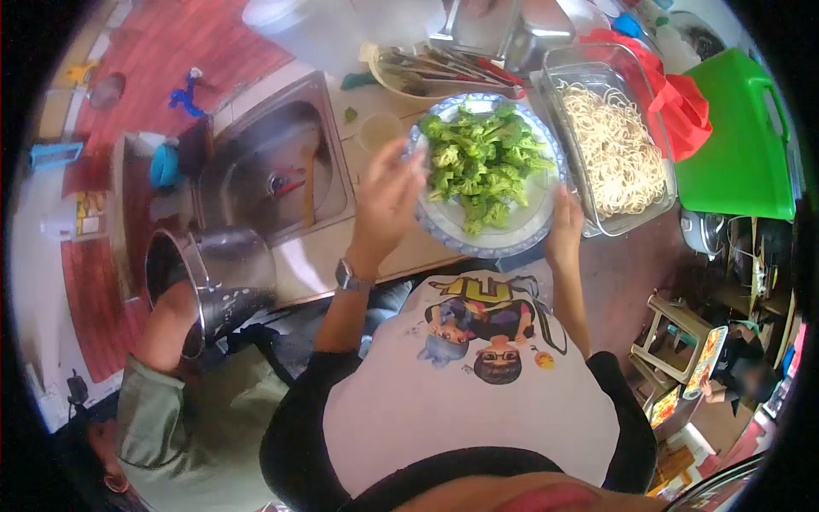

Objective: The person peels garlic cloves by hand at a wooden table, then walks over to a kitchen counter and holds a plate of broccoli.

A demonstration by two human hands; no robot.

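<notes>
A round plate (478, 247) with a blue patterned rim bears a heap of cut green broccoli (488, 166). My right hand (563, 226) grips the plate at its lower right edge. At the plate's left edge is my left hand (388, 200), its fingers partly spread and slightly blurred beside the rim. Just right of the plate, a clear rectangular glass dish (589, 224) holds pale cooked noodles (614, 154). A basket (418, 84) of utensils stands behind the plate.
A steel sink (247, 171) lies to the left, a large metal pot (235, 273) below it. Another person (200, 418) reaches into the pot. A green container (738, 136) and a red bag (682, 111) are at the right. Farther off sits another person (742, 367).
</notes>
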